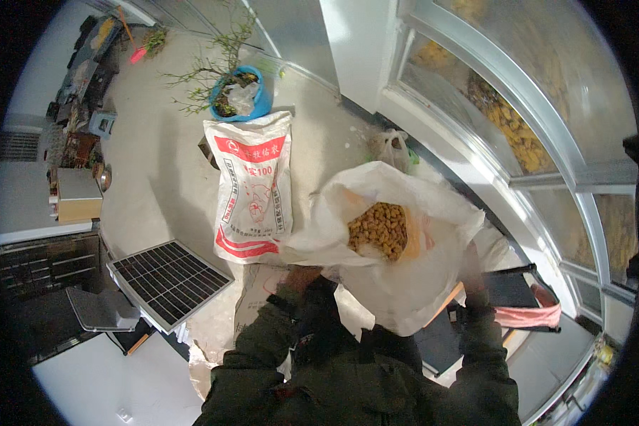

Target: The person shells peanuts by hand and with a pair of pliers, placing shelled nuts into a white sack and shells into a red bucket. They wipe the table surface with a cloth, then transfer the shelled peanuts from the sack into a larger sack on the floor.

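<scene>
A white woven plastic sack (442, 213) gapes in front of me, with brown lumpy pieces (379, 230), perhaps nuts or pellets, visible inside it. My left hand (303, 278), blurred and dark, is at the sack's near left edge. On the sack's right side my right hand (475, 266) grips its edge, also blurred. The fingers of both hands are mostly hidden. A white feed sack (253, 197) with red bands and a printed animal lies flat on the floor to the left, touching the gaping sack's left edge.
Beyond the printed sack stands a blue pot (266, 96) with a branching plant. A tied plastic bag (394, 150) is by the window wall. A solar panel (171, 282) is at lower left, a black folding chair (511, 290) with pink cloth at right. Cardboard (255, 290) lies near my left arm.
</scene>
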`<state>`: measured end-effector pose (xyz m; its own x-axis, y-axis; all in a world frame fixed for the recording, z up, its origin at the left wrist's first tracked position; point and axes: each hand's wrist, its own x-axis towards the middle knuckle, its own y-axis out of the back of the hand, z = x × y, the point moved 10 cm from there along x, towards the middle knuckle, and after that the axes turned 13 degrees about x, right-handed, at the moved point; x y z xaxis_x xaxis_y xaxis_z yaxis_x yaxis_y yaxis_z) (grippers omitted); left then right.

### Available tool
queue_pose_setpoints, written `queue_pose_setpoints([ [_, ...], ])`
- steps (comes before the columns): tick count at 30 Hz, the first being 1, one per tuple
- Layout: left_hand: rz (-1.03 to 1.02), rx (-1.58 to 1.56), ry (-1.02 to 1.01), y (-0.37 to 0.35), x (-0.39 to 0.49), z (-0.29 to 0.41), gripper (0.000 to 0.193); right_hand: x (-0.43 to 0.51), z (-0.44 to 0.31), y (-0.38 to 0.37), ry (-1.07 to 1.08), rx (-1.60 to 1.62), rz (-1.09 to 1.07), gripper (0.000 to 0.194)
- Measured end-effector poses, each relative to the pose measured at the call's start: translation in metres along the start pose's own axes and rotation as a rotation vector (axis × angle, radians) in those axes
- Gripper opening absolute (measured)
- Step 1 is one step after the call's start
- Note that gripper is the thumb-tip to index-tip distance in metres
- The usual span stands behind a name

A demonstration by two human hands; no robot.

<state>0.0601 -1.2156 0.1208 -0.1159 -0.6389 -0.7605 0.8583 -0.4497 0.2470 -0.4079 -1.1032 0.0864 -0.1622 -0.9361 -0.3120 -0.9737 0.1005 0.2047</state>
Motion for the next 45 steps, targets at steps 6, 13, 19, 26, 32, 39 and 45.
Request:
queue_pose_setpoints([
  [6, 0.024, -0.025, 0.079, -0.006, -0.018, -0.018, 0.051, 0.025, -0.02, -0.103, -0.157, 0.039, -0.053, 0.059],
  [13, 0.09, -0.281, 0.066, 0.082, -0.04, -0.078, 0.048, -0.001, -0.067, -0.208, -0.349, 0.116, 0.001, 0.056],
  [19, 0.145, -0.51, 0.066, 0.109, -0.05, -0.126, 0.044, -0.002, -0.11, -0.222, -0.374, 0.154, 0.131, 0.054],
  [26, 0.409, 0.308, -0.597, 0.155, -0.05, -0.012, 0.039, 0.033, -0.195, -0.208, -0.251, 0.182, 0.241, 0.052],
  [32, 0.493, -0.002, -0.602, 0.236, -0.042, 0.093, 0.037, 0.062, -0.258, -0.223, -0.167, 0.212, 0.261, 0.05],
  [39, 0.455, -0.257, -0.495, 0.295, -0.047, 0.184, 0.036, 0.122, -0.3, -0.222, -0.084, 0.252, 0.21, 0.048],
  [45, 0.6, -0.412, -0.55, 0.311, -0.004, 0.263, 0.035, 0.23, -0.314, -0.223, -0.024, 0.284, 0.067, 0.046],
])
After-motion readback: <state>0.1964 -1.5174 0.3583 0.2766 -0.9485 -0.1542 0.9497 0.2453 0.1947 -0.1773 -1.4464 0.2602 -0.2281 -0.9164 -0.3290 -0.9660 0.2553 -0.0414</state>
